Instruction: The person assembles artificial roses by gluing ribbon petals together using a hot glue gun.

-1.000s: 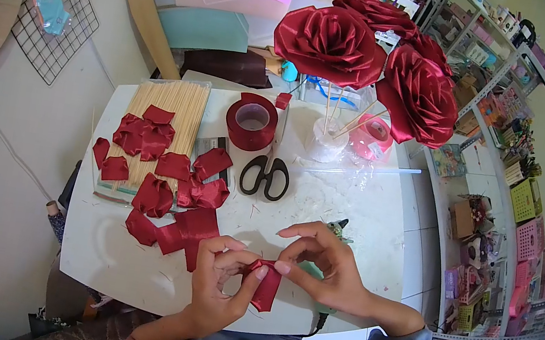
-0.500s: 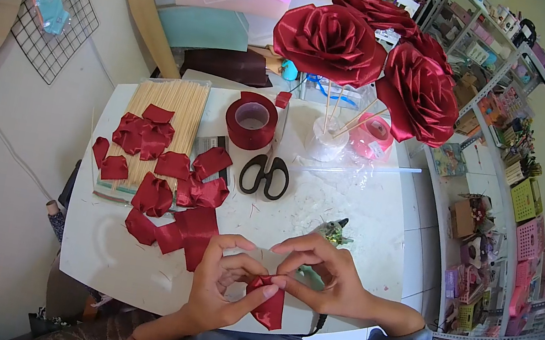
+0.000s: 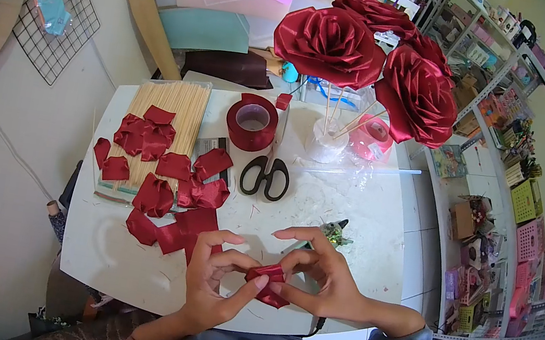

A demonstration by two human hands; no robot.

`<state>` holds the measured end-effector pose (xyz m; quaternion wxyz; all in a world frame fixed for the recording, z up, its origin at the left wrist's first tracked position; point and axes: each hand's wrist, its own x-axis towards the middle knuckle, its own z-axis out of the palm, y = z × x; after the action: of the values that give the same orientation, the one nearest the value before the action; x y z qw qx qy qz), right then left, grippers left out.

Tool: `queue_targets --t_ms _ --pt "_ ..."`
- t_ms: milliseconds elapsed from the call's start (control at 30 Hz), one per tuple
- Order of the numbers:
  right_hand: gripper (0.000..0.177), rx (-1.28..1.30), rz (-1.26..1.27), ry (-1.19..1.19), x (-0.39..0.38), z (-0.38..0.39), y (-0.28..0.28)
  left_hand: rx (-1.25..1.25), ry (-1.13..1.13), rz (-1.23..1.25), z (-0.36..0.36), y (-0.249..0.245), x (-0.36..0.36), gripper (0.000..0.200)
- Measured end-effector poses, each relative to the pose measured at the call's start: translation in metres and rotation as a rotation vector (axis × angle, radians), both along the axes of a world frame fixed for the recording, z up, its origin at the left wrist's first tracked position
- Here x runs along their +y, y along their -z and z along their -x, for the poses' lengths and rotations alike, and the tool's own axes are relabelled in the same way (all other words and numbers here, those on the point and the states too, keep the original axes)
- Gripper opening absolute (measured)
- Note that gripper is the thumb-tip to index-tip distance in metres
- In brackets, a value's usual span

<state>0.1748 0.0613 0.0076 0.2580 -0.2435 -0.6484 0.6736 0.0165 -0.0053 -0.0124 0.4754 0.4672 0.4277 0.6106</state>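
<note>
Between my two hands is a piece of dark red satin ribbon (image 3: 272,294), folded over along its upper edge. My left hand (image 3: 219,283) pinches its left side between thumb and fingers. Opposite, my right hand (image 3: 326,280) grips the right side, thumb in front, its index finger arched free above. Loose red ribbon pieces (image 3: 193,232), some flat and some curled, lie left of my hands. Just beyond my right hand is a glue gun (image 3: 333,232), partly hidden by the fingers, its cord running out below.
Black-handled scissors (image 3: 265,177) lie mid-table, below a red ribbon roll (image 3: 251,123). Bamboo sticks (image 3: 178,107) in a pack bear more ribbon pieces. Large red ribbon roses (image 3: 329,46) on sticks stand in a white holder (image 3: 326,143), beside a pink roll (image 3: 371,137). Shelves (image 3: 491,242) line the right.
The ribbon piece hung down lengthwise between my fingers; now it is raised and folded shorter, with a rolled upper edge. Both hands have shifted their pinch, the right thumb now lower.
</note>
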Motion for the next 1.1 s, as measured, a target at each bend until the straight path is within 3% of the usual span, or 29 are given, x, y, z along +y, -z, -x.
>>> queue_targets --t_ms 300,500,1100 --pt "0.058 -0.045 -0.017 -0.063 0.002 -0.001 -0.002 0.093 0.04 -0.031 0.002 0.002 0.0 0.046" --pt "0.059 -0.091 0.044 0.018 0.004 -0.004 -0.012 0.156 0.015 -0.062 0.001 0.003 0.0 0.046" --pt "0.053 -0.006 0.07 0.015 0.005 -0.006 -0.008 0.194 0.163 0.041 0.004 0.0 0.001 0.053"
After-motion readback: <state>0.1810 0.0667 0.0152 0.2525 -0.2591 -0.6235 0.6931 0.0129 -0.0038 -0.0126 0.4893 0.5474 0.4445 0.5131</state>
